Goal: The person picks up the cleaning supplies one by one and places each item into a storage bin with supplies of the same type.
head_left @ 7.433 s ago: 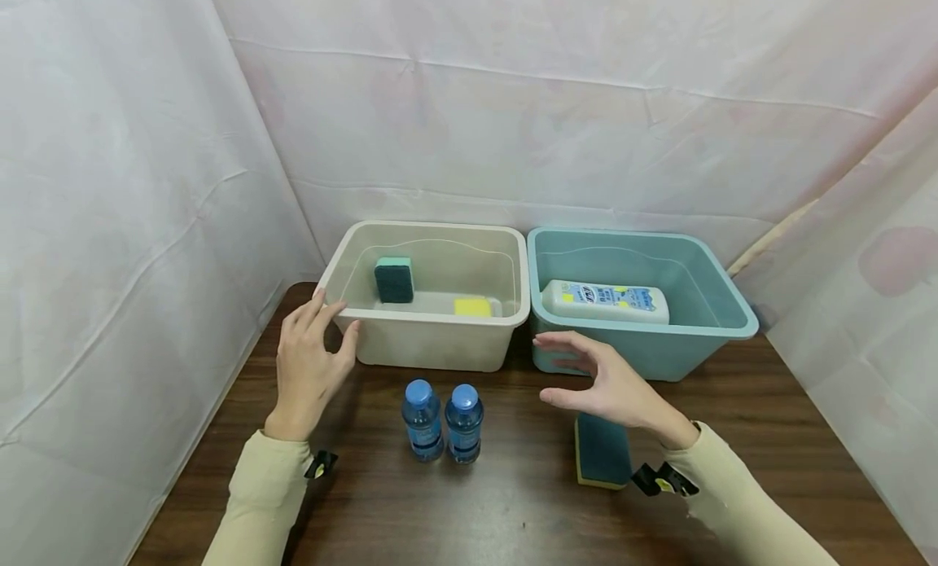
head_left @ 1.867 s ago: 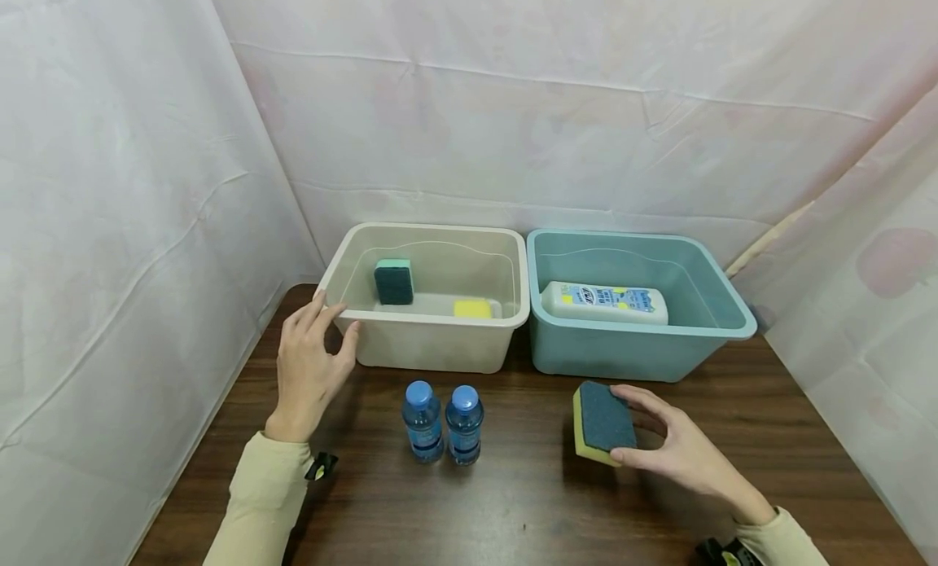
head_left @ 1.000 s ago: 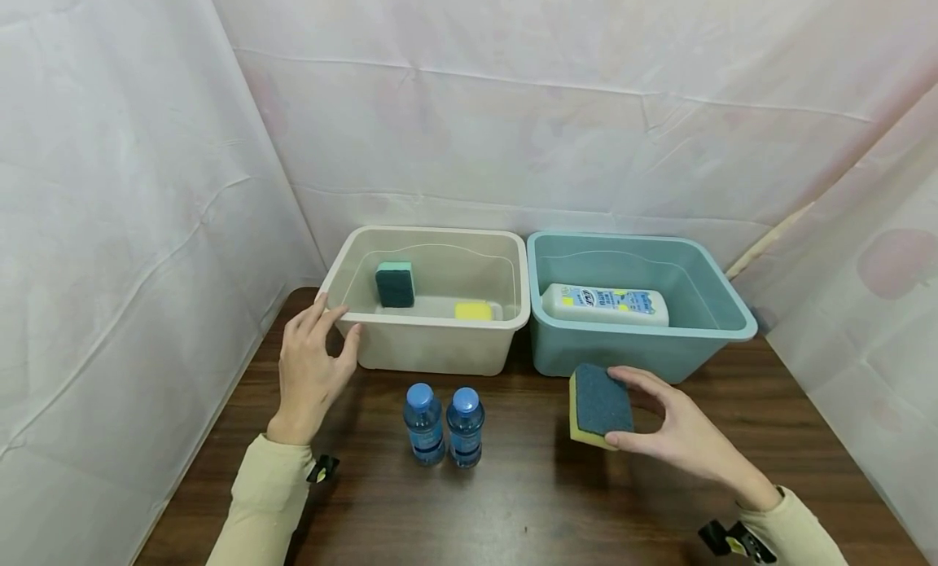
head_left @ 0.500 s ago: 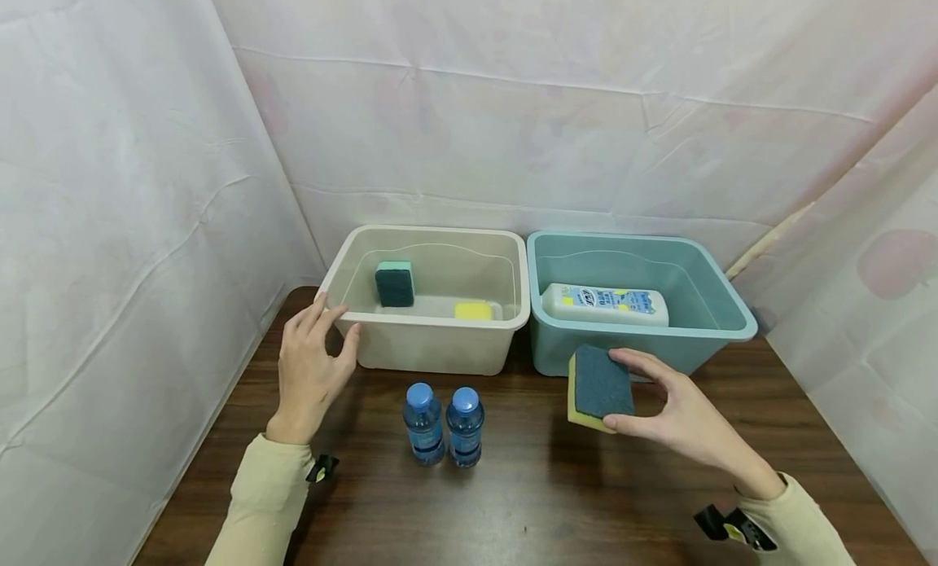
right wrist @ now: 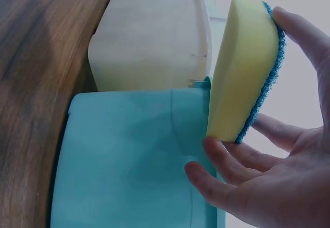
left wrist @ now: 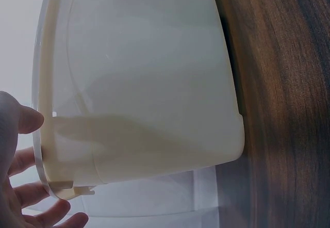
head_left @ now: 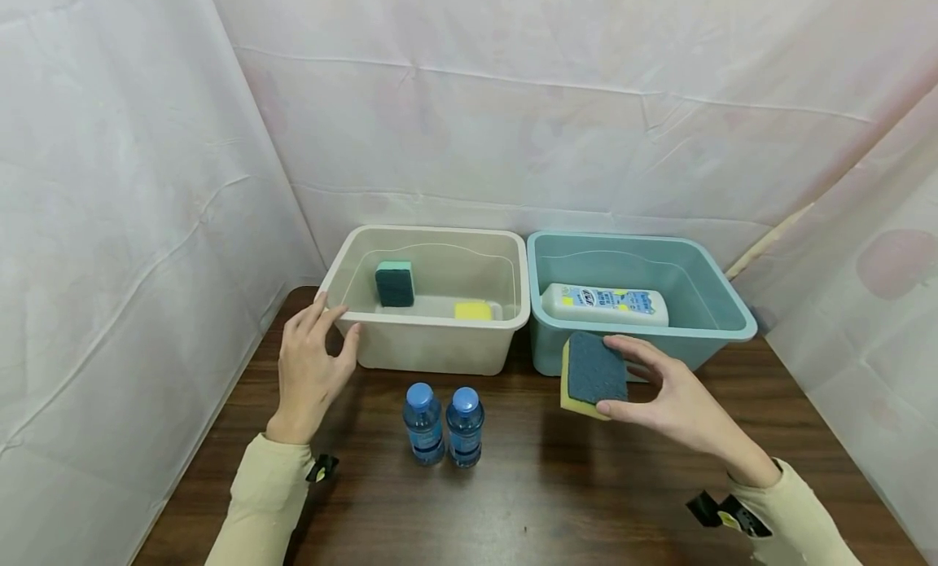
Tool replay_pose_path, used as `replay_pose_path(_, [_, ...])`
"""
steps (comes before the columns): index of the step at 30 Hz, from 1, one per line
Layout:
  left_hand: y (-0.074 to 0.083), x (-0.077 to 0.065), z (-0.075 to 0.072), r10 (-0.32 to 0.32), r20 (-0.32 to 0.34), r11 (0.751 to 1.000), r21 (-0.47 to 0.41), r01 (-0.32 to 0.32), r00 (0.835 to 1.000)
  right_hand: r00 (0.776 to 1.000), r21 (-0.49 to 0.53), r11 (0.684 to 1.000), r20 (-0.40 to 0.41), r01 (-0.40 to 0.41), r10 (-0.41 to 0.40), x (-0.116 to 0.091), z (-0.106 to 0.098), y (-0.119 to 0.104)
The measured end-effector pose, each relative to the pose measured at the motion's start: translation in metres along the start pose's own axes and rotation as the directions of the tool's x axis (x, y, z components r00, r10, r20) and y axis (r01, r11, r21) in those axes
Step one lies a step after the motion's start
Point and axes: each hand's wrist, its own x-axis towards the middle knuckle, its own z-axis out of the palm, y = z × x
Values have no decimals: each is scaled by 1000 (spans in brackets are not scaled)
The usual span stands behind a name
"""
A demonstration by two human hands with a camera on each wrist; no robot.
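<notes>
In the head view my right hand (head_left: 677, 399) pinches a scouring sponge (head_left: 597, 370), yellow with a dark scouring pad, off the table in front of the teal bin (head_left: 645, 350). The right wrist view shows the thumb on the pad side of the sponge (right wrist: 245, 68) and fingertips at its lower end. My left hand (head_left: 311, 370) holds the front left corner of the beige bin (head_left: 432, 344). In the left wrist view, the thumb lies on the front of the rim (left wrist: 46, 83), with fingers around the corner, partly hidden.
The beige bin contains a dark green sponge (head_left: 395, 286) standing against its wall and a yellow block (head_left: 473, 310). A white labelled bottle (head_left: 605, 304) lies in the teal bin. Two small blue-capped bottles (head_left: 423, 427) stand on the wooden table (head_left: 469, 525). White sheeting (head_left: 513, 126) hangs behind.
The sponge, first flat on the table below my right hand, is now gripped and lifted. It has risen towards the teal bin's front and shifted slightly left. My left hand stays put.
</notes>
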Motion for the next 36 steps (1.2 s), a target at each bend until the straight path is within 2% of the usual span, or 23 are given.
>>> replay_pose_path(8, [0, 0, -1, -4, 1, 1000, 4, 4, 1000, 1000, -27, 1000, 20, 6, -6, 7, -1, -8])
replay_pose_path(15, [1, 1, 0, -5, 4, 1000, 5, 5, 1000, 999, 11, 999, 36, 37, -38, 17, -5, -15])
replay_pose_path(26, [0, 2, 1, 8, 4, 1000, 0, -8, 1000, 999, 30, 1000, 54, 2, -4, 34, -8, -22])
replay_pose_path(36, [0, 0, 0, 2, -2, 1000, 3, -2, 1000, 997, 74, 997, 68, 21, -26, 52, -10, -27])
